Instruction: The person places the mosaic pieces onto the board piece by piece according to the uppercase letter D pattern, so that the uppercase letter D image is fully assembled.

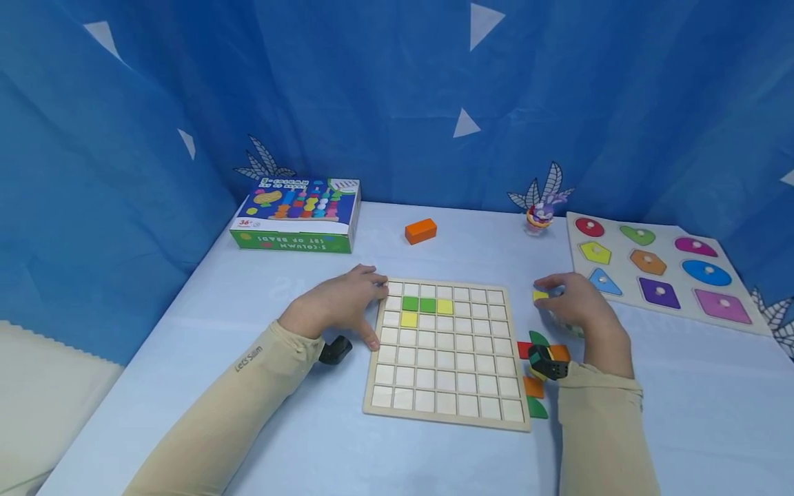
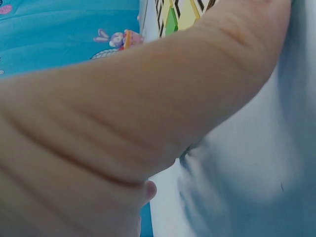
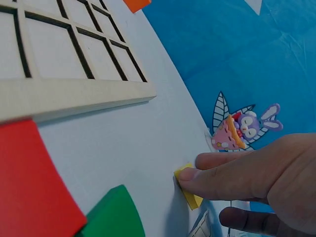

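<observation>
A wooden grid board [image 1: 446,419] lies on the table with two green tiles [image 1: 419,304] and two yellow tiles [image 1: 444,306] in its upper left cells. Along the board's left edge rests my left hand [image 1: 341,303], thumb and fingers spread apart, fingertips right at the upper left corner. In the left wrist view this hand covers most of the picture. Off the board's right side, my right hand [image 1: 573,300] pinches a small yellow piece [image 3: 188,190] between thumb and fingers, close over the table.
Red [image 1: 524,349], orange [image 1: 533,387] and green [image 1: 537,408] pieces lie along the board's right edge. Farther back are a bead-set box [image 1: 294,213], an orange block [image 1: 421,231], a rabbit figure [image 1: 540,213] and a shape puzzle board [image 1: 673,303]. A blue curtain [image 1: 397,89] hangs behind.
</observation>
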`<control>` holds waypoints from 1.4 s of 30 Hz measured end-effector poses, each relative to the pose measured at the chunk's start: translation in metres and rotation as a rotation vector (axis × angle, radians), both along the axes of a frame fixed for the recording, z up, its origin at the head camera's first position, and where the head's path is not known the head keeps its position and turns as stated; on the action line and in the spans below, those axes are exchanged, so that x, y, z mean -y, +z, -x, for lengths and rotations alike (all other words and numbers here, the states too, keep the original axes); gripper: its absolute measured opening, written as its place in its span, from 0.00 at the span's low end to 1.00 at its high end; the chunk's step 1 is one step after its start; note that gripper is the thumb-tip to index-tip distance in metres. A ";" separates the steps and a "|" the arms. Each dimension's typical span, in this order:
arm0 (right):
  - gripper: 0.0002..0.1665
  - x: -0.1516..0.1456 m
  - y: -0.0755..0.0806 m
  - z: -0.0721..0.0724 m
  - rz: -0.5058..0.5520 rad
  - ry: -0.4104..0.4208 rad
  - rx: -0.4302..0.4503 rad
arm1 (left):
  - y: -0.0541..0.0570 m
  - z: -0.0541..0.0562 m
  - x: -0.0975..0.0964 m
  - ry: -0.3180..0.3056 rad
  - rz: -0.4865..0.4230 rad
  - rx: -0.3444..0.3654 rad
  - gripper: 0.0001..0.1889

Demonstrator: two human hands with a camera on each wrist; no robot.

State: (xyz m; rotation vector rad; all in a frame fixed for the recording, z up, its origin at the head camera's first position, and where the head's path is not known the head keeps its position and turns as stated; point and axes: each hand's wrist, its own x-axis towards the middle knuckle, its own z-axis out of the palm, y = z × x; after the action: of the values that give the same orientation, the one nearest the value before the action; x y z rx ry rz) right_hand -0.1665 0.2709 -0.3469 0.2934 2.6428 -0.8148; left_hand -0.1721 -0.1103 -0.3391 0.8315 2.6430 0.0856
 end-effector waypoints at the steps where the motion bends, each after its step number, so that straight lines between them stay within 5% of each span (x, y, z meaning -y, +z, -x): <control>1: 0.31 -0.001 0.000 -0.001 -0.002 -0.007 0.010 | 0.000 0.000 -0.001 -0.002 0.000 0.000 0.53; 23: 0.31 -0.002 0.007 -0.003 0.022 0.001 -0.007 | 0.005 0.001 -0.006 -0.001 -0.011 0.007 0.53; 31: 0.32 0.013 0.024 -0.004 -0.008 0.103 -0.050 | 0.004 0.002 -0.006 -0.004 -0.006 0.004 0.53; 42: 0.22 0.052 0.029 -0.005 0.067 0.384 -0.076 | 0.001 -0.001 -0.002 0.023 0.012 0.021 0.54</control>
State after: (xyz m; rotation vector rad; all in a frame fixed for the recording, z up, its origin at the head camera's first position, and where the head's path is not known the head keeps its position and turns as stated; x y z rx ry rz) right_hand -0.1616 0.2186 -0.3181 -0.2605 2.6107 -0.7929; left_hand -0.1709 -0.1084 -0.3378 0.7929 2.6311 0.0843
